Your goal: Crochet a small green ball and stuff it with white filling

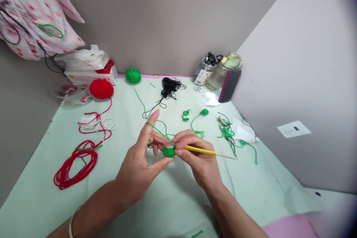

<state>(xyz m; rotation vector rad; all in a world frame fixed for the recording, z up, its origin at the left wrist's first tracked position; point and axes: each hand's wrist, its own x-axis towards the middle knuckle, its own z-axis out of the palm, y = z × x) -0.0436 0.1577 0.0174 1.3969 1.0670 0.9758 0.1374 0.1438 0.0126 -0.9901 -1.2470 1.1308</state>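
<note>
Between my hands is a small green crochet piece (169, 151), cup-shaped with a rim at the top. My left hand (139, 163) pinches it with thumb and fingers, and its raised index finger carries a strand of green yarn (156, 130). My right hand (199, 154) grips a crochet hook (201, 150) with a yellow handle and metal ends. The hook's tip lies at the piece's upper edge, where my right fingertips also touch it. That strand trails back towards a green yarn ball (133, 76) by the wall.
Red yarn ball (102, 89), red yarn coil (75, 165) and white yarn (89, 122) lie left. Black yarn (170, 87) is at the back. Right are green crochet bits (186, 115), yarn scraps (226, 130), a phone (230, 86), a bottle (221, 74) and a pen holder (203, 73).
</note>
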